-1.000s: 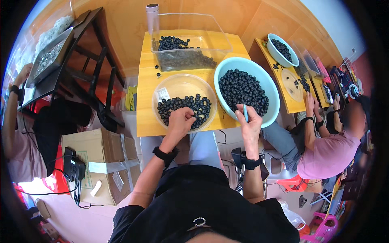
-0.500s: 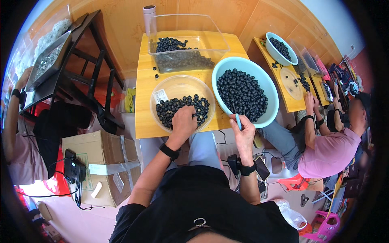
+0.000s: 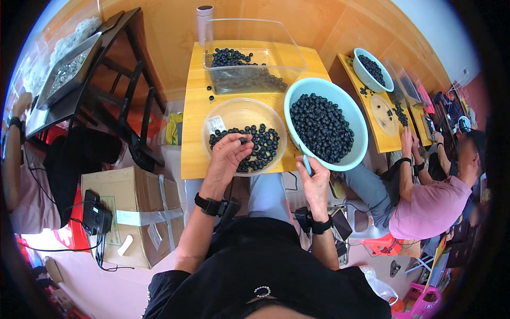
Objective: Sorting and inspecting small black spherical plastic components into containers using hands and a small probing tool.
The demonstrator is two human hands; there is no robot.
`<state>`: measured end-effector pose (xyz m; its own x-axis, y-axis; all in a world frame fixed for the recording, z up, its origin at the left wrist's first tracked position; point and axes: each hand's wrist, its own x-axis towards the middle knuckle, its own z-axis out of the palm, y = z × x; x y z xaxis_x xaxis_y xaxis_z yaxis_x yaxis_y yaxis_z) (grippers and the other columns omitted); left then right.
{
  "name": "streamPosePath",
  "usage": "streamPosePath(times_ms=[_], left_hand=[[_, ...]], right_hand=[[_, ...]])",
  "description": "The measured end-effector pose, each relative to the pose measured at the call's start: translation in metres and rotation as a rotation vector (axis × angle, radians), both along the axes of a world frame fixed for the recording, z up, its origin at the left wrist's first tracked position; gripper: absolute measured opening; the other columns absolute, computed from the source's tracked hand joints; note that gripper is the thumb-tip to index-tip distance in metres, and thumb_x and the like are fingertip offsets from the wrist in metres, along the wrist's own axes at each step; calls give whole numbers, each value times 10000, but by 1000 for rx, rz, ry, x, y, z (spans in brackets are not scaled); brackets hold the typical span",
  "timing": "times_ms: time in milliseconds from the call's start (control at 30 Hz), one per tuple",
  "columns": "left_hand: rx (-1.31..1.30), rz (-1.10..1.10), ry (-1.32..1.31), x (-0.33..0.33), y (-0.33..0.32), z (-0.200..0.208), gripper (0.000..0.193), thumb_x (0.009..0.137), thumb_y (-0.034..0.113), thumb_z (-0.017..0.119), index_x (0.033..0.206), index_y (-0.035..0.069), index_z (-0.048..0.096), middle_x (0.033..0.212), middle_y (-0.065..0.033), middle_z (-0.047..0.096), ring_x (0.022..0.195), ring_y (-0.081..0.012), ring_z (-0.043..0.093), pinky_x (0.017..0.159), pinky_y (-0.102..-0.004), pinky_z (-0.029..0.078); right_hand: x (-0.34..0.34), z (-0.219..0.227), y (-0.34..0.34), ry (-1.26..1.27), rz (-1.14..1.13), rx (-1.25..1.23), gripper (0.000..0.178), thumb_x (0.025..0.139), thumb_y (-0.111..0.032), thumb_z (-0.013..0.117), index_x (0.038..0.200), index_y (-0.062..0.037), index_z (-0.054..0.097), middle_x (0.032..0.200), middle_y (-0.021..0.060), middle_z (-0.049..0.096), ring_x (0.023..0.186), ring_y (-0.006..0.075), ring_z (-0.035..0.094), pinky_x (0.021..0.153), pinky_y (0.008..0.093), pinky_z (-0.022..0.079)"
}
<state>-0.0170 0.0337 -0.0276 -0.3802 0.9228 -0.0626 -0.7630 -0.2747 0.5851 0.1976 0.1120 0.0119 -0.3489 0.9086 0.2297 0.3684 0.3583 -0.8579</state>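
Observation:
My left hand (image 3: 227,155) is raised over a shallow clear round tray (image 3: 236,110), its fingers pinched on a small black bead (image 3: 243,140). Several more black beads (image 3: 264,139) lie loose on the near side of that tray, which has a white label on its left. Just below the rim of a light blue basin (image 3: 363,119), heaped with the same beads, my right hand (image 3: 315,183) grips a slim tool with a light blue handle (image 3: 306,165). The tool's tip is too fine to make out.
Behind the tray, a clear rectangular bin (image 3: 255,72) holds more beads on the yellow table (image 3: 194,122). A pink bottle (image 3: 204,24) stands beyond it. A cardboard box (image 3: 125,212) sits left on the floor. At right a co-worker (image 3: 433,204) handles beads at another table.
My left hand has lifted from among the beads in the tray and turned up, with one bead in its fingers. My right hand has moved slightly down and left, still holding the tool.

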Motion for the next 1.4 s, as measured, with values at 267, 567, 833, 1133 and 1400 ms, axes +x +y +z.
streamPosePath(times_ms=[267, 567, 833, 1133, 1400], left_hand=[[159, -26, -109, -3, -6, 1, 277, 885, 84, 544, 1135, -31, 522, 993, -131, 607, 876, -151, 642, 762, -237, 561], [132, -88, -97, 7, -7, 9, 269, 911, 66, 523, 1167, -11, 552, 985, -85, 630, 871, -150, 644, 799, -254, 548], [120, -140, 0, 21, -8, 28, 265, 897, 53, 546, 1157, 8, 569, 1005, -74, 620, 839, -126, 633, 778, -254, 543], [155, -168, 25, 25, -9, 26, 171, 874, 49, 584, 1042, 23, 575, 947, -53, 612, 819, -106, 605, 753, -246, 517], [151, -163, 26, 25, -10, 24, 208, 868, 46, 592, 1074, 17, 586, 950, -50, 629, 828, -113, 609, 779, -266, 515]], right_hand=[[-4, -1, -5, -50, 18, -34, 139, 792, -65, 653, 913, 4, 660, 653, 74, 582, 572, 99, 491, 537, 267, 398], [-11, 13, -12, -99, 164, -45, 178, 804, -84, 647, 953, 14, 653, 761, 97, 637, 646, 129, 566, 581, 251, 436], [-20, 41, -14, -27, 294, 69, 216, 829, -118, 623, 994, 20, 641, 799, 121, 646, 648, 164, 587, 566, 271, 445], [-31, 54, -18, -127, 399, 220, 217, 792, -138, 663, 969, -14, 655, 750, 133, 630, 602, 258, 602, 540, 321, 451], [-35, 53, -16, -148, 421, 297, 218, 798, -171, 667, 965, -32, 658, 711, 114, 617, 548, 241, 582, 501, 329, 437]])
